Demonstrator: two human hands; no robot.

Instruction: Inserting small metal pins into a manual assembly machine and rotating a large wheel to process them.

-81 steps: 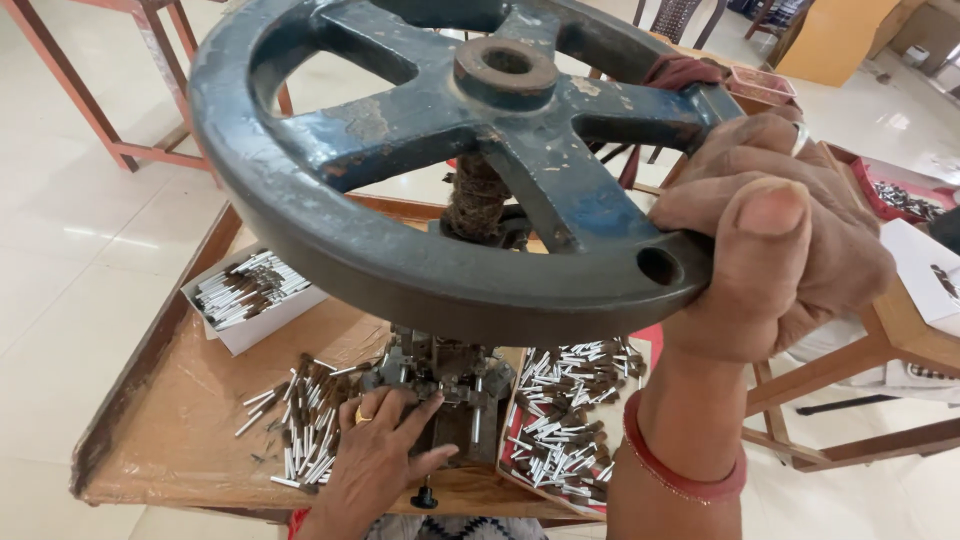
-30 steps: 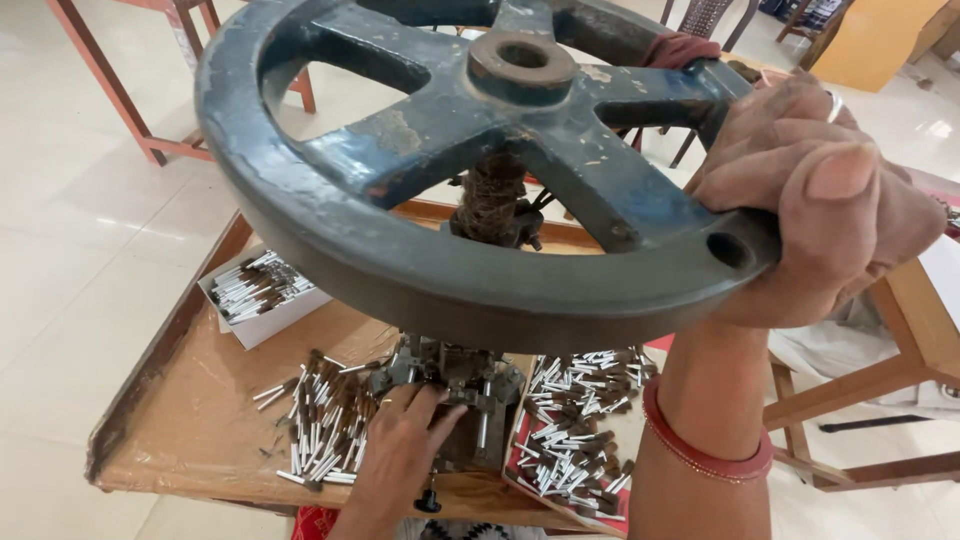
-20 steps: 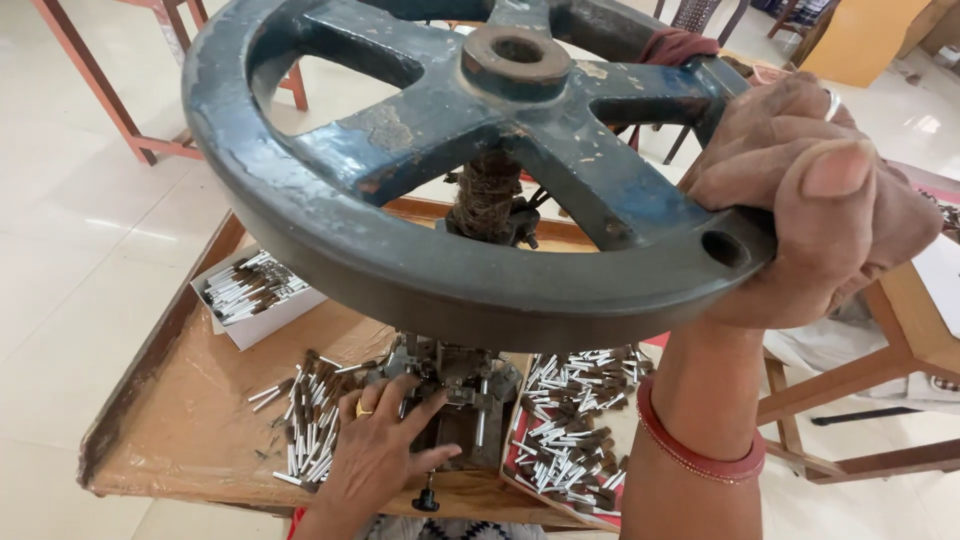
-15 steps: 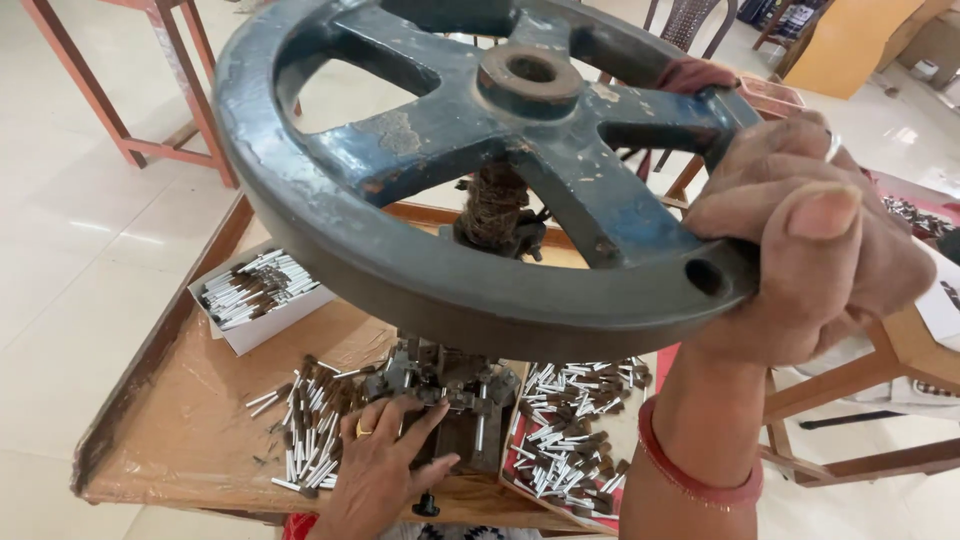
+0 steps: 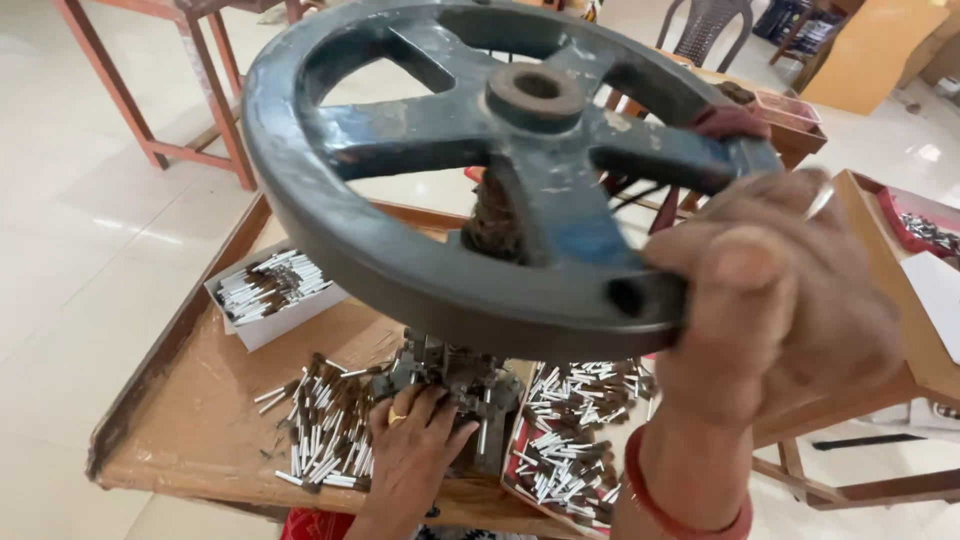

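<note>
Both hands are busy on this old screw press. Right hand (image 5: 775, 300) is wrapped tight around the rim of the big dark iron wheel (image 5: 470, 170), gripping it on the near right side, thumb up over the top edge. There's a red bangle (image 5: 680, 505) on that wrist and a ring on one finger. It's a bit blurred, so finer detail is hard to make out.

Left hand (image 5: 410, 450) is down low under the wheel, fingers spread and resting against the small metal die block (image 5: 455, 385) at the foot of the threaded screw (image 5: 495, 215). Can't tell if it's pinching a piece or just touching the block.

The wheel sits tilted, up above the wooden bench (image 5: 190, 420). Loose little white-and-brown pins (image 5: 320, 430) are scattered just left of the block, and a tray (image 5: 575, 440) full of the same pins sits just to its right. A white box (image 5: 270, 295) with more of them is further left on the bench.
</note>
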